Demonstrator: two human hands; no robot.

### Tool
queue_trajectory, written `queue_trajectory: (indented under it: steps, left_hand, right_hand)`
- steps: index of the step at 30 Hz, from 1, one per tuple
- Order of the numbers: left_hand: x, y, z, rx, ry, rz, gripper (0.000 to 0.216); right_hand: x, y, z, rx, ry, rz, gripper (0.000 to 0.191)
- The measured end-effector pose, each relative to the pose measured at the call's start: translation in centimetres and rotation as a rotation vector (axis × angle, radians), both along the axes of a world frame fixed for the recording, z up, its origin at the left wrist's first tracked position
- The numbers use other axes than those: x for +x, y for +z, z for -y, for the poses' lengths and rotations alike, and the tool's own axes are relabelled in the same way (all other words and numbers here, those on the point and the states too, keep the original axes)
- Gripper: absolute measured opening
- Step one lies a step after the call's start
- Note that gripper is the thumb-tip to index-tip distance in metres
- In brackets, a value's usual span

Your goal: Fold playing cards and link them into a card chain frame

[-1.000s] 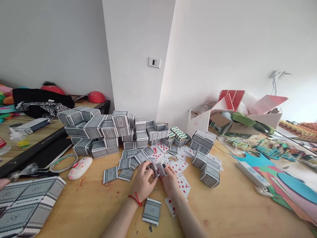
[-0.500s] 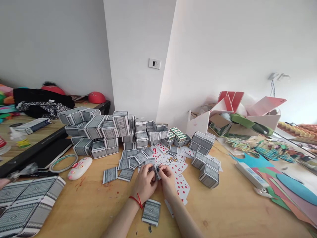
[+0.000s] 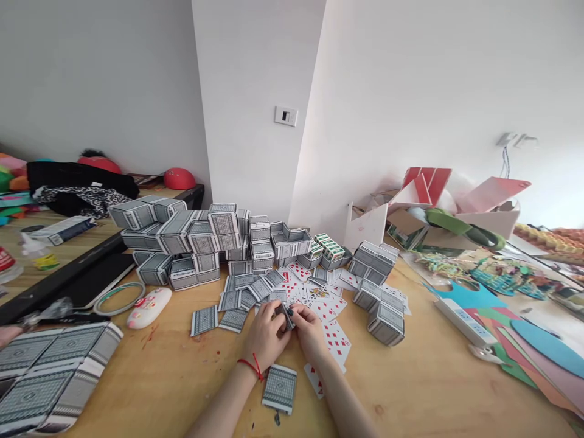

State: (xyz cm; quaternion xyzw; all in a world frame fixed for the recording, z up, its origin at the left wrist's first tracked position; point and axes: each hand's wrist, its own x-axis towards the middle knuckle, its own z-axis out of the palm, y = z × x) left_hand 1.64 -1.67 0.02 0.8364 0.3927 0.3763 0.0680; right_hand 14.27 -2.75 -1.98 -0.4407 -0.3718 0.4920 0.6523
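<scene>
Between my hands, over the middle of the table, is a grey-patterned playing card (image 3: pixel 284 311) that looks bent. My left hand (image 3: pixel 267 330), with a red string at the wrist, grips its left side. The fingers of my right hand (image 3: pixel 308 328) pinch its right edge. Below my left wrist lies a folded card (image 3: pixel 280 388), back side up. More folded cards (image 3: pixel 235 298) lie spread beyond my left hand. Face-up cards (image 3: pixel 335 337) with red diamonds lie beside and partly under my right hand.
Blocks built from folded cards (image 3: pixel 180 234) are stacked along the back left, with more blocks (image 3: pixel 376 304) at right. A larger card block (image 3: pixel 55 371) sits front left, near a white mouse (image 3: pixel 149 308). A power strip (image 3: pixel 464 321) and coloured paper (image 3: pixel 542 347) lie at right.
My hands stay in nearly the same place, with the card between them slightly turned by the fingers. The whole view has shifted a little.
</scene>
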Motion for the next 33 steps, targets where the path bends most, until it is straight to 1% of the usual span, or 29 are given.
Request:
queue_trajectory:
  steps: [7,11,13,16,18,20,23,28,30,33]
  left_hand:
    - [-0.1,-0.2,-0.1,0.011,-0.013,-0.001,0.012]
    - [-0.1,-0.3,-0.2,0.019,0.004,-0.020,0.013]
    - [-0.1,-0.2,-0.1,0.028,0.009,-0.025,0.012]
    - [0.0,-0.1,0.0,0.037,0.019,-0.029,0.011]
    - [0.1,0.0,0.0,0.045,0.031,-0.029,0.012]
    - [0.1,0.0,0.0,0.056,0.037,-0.030,0.015]
    - [0.2,-0.2,0.0,0.072,0.037,-0.031,0.018]
    - [0.1,-0.5,-0.1,0.075,0.023,-0.021,0.014]
    - [0.1,-0.6,-0.2,0.073,0.009,-0.013,0.014]
    - [0.0,-0.5,-0.1,0.054,-0.022,-0.013,0.017]
  right_hand:
    - [0.1,0.1,0.1,-0.063,0.120,-0.163,0.020]
    - [0.0,0.6,0.2,-0.120,0.163,-0.290,0.035]
    - [0.0,0.9,0.2,-0.153,0.211,-0.322,0.039]
    - [0.0,1.2,0.3,-0.161,0.306,-0.329,0.033]
    - [-0.1,1.3,0.4,-0.163,0.338,-0.337,0.030]
    - [-0.3,1.3,0.5,-0.167,0.336,-0.361,0.028]
    - [-0.8,1.3,0.7,-0.127,0.317,-0.386,0.027]
    - [-1.4,2.2,1.0,-0.103,0.329,-0.381,0.029]
    - [-1.6,2.5,1.1,-0.103,0.325,-0.366,0.030]
    - [-1.7,2.5,1.2,-0.090,0.278,-0.306,0.031]
